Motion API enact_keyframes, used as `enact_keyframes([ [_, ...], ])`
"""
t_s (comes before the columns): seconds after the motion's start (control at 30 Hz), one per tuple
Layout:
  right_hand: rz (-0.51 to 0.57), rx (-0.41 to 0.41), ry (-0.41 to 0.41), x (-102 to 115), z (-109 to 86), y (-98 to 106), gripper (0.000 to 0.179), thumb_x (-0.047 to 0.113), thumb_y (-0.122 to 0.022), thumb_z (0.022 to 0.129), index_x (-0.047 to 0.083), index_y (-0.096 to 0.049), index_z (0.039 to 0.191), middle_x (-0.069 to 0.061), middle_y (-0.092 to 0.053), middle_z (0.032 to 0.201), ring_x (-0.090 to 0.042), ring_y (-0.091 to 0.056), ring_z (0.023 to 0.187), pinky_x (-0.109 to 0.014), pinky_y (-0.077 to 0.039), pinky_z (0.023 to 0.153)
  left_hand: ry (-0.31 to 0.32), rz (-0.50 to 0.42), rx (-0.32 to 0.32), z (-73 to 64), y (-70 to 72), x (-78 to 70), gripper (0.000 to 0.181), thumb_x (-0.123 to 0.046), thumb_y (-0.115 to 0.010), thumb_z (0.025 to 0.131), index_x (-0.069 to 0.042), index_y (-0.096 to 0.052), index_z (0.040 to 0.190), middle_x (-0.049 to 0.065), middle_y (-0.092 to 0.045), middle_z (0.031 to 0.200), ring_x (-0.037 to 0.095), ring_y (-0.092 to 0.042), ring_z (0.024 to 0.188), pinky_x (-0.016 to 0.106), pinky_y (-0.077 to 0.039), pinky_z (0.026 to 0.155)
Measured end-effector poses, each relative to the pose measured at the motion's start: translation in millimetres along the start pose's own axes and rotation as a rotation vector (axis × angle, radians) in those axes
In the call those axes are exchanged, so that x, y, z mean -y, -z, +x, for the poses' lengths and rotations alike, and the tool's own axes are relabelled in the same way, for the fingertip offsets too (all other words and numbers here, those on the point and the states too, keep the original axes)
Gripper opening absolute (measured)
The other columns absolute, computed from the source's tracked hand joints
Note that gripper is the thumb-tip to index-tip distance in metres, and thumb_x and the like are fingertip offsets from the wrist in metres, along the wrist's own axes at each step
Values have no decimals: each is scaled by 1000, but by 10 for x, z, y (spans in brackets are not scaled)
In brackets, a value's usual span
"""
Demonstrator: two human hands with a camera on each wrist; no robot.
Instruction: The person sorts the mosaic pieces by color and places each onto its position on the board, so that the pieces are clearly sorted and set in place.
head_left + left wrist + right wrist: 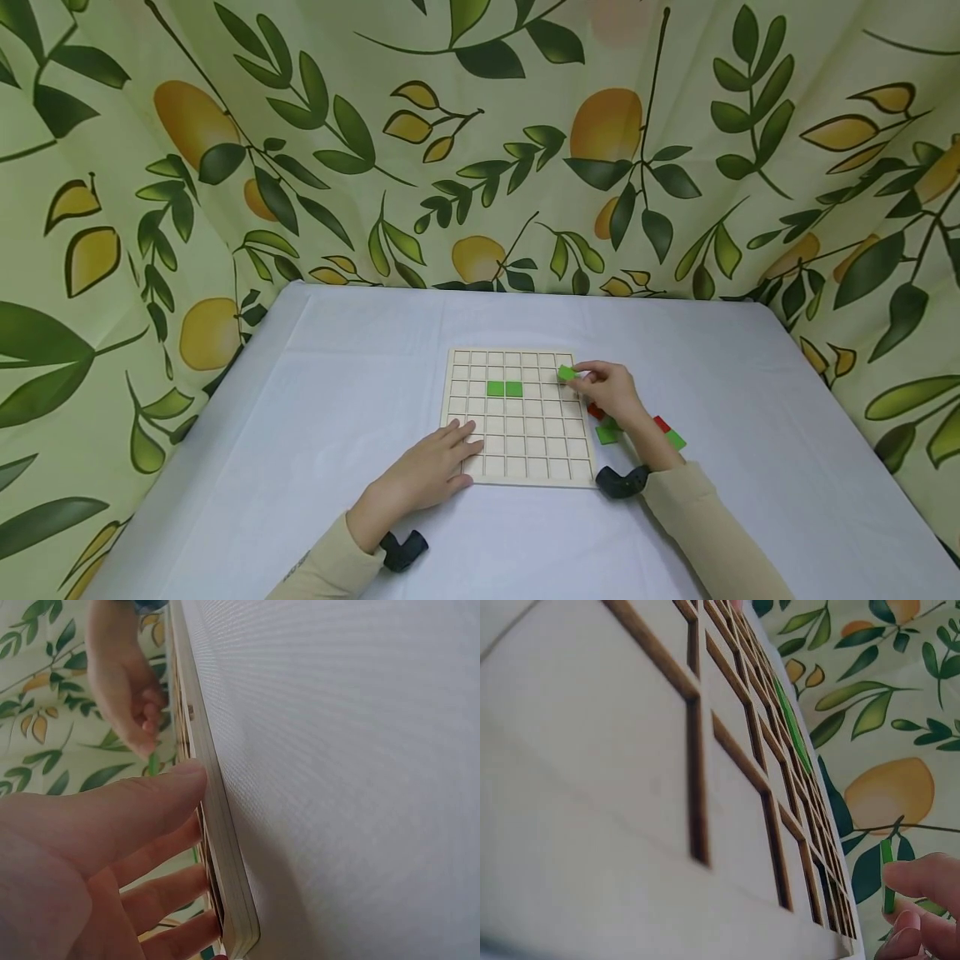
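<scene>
A pale wooden grid board [517, 479] lies on the table, its cells marked off by grooves. Two green square tiles [496, 389] sit side by side in cells of an upper row. My right hand [611, 392] pinches another green tile [566, 374] between thumb and fingers, over the board's upper right part; the right wrist view shows that tile [887, 876] edge-on, held off the board. My left hand [431, 467] rests with spread fingers on the board's lower left edge. In the left wrist view, the thumb [176, 784] touches the board's side.
Beside the board's right edge lie several loose tiles, among them a green tile [607, 433] and a red tile [662, 424], partly hidden by the right arm. A white cloth [337, 375] covers the table. Behind hangs a leaf-patterned curtain [480, 167]. Black straps [405, 550] circle the wrists.
</scene>
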State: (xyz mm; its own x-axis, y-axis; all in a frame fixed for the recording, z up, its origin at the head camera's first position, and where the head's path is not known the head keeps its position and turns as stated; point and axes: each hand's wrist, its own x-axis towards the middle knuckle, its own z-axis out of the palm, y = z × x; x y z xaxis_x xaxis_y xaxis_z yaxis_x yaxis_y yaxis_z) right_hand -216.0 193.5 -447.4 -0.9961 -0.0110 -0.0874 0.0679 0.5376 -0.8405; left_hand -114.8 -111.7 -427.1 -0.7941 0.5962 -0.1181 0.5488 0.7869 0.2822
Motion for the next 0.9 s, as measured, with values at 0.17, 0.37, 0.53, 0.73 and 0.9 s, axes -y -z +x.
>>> enact_keyframes([
  [0.17, 8, 14, -1, 30, -15, -49, 35, 13, -71, 85, -3, -66, 115, 7, -52, 64, -6, -41, 50, -20, -33, 43, -3, -2, 0, -6, 4, -2, 47, -27, -61, 94, -10, -54, 137, 14, -41, 153, 35, -37, 143, 46, -36, 118],
  [0.37, 48, 42, -13, 51, -28, -107, 34, 14, -71, 85, -2, -67, 115, 7, -52, 64, -6, -39, 46, -21, -33, 40, -1, -6, 0, -7, 5, -2, 47, -26, -61, 93, -10, -54, 137, 14, -42, 153, 35, -36, 144, 46, -36, 118],
  [0.53, 61, 44, 11, 59, -29, -158, 33, 12, -73, 83, -3, -68, 112, 7, -52, 64, -5, -41, 49, -20, -35, 43, 1, -5, -14, 10, -3, 3, 47, -27, -61, 93, -9, -54, 136, 14, -42, 152, 35, -37, 144, 47, -36, 118],
  [0.73, 82, 84, 19, 49, -44, -231, 32, 10, -73, 82, -3, -68, 111, 7, -51, 63, -5, -41, 50, -18, -36, 45, -5, -10, -20, 19, -13, 13, 48, -27, -61, 93, -8, -53, 136, 14, -43, 152, 36, -37, 143, 47, -35, 118],
  [0.9, 70, 97, 40, 68, -59, -275, 30, 11, -73, 82, -2, -69, 108, 6, -51, 64, -7, -43, 52, -18, -37, 47, -25, -8, -18, 17, -15, 26, 50, -25, -62, 93, -8, -50, 138, 15, -42, 152, 35, -38, 143, 46, -35, 118],
])
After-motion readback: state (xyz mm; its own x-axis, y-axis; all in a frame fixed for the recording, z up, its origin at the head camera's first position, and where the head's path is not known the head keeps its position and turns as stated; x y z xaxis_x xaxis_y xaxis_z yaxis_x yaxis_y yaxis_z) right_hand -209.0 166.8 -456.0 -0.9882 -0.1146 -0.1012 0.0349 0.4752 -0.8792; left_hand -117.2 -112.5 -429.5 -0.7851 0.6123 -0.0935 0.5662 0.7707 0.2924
